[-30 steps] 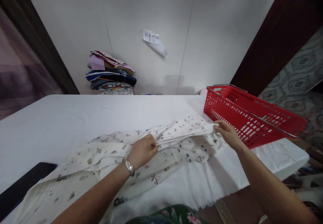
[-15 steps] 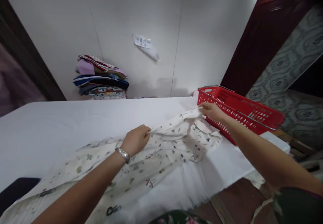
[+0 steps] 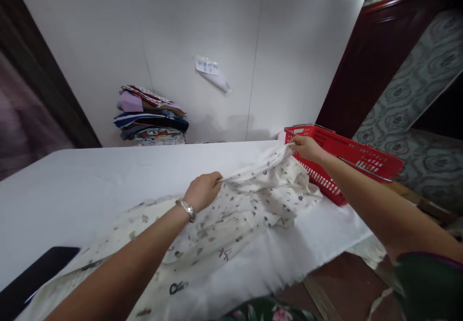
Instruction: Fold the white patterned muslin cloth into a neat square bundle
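A white cloth garment (image 3: 231,224) with small dark and coloured prints lies crumpled along the front of the white-covered table (image 3: 144,171). Its exact kind cannot be made out. My left hand (image 3: 203,189), with a silver bracelet at the wrist, pinches the far edge of the garment near its middle. Farther right, beside the red basket, my right hand (image 3: 306,148) grips the same edge at its end. Between both hands the edge is stretched and lifted a little off the table, sloping up to the right. Folds hide the garment's full outline.
A red plastic basket (image 3: 347,154) with metal handles stands at the table's right end. Folded clothes (image 3: 154,116) are stacked at the back left against the white wall. A dark flat object (image 3: 39,275) lies at the front left. A paper note (image 3: 208,66) hangs on the wall.
The right hand has lifted the garment's edge slightly higher. Both hands keep their hold, and the left appears a little farther right and up. The whole view has shifted slightly.
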Available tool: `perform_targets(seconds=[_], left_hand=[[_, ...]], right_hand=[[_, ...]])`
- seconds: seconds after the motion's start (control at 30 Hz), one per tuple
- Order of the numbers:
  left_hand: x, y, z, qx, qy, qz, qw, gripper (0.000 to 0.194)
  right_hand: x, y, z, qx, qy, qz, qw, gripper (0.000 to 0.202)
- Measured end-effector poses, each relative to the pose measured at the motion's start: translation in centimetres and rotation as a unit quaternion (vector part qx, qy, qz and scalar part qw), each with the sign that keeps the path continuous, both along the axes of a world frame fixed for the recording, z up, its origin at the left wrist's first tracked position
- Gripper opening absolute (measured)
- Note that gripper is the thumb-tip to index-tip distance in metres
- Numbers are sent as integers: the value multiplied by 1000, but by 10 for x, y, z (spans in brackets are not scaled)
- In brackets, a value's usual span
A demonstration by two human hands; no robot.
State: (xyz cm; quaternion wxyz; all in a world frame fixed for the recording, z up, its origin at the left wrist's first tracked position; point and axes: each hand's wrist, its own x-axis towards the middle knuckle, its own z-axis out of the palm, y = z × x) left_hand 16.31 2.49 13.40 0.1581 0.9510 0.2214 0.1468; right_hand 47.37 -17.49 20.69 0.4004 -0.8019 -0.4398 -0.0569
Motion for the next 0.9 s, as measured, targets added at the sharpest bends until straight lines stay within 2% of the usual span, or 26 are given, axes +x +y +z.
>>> perform_targets(seconds=[0.1,0.23,0.3,0.43,0.53,0.63,0.77,0.9], left_hand=[[1,10,-10,-102,-8,-8,995,22],[5,26,-23,-190,-20,-1,982,19],[8,33,-29,-234,-23,9,972,17],[15,45,-37,-328,0,27,944,13],[23,54,-43,-350,22,22,936,14],[28,63,-48,-347,32,27,937,20],[22,76,-49,-339,34,96,935,46],[-1,89,-47,-349,43,169,921,68]], right_hand=[[3,-3,-15,43,91,34,994,21],[1,-8,-30,19,178,67,982,25],[-2,-11,-33,33,257,85,962,26],[-3,-9,-40,57,418,103,901,23],[1,3,-51,83,475,60,874,16],[5,20,-65,95,500,19,861,10],[5,35,-76,111,516,0,849,10],[-2,39,-80,123,545,-4,829,9]])
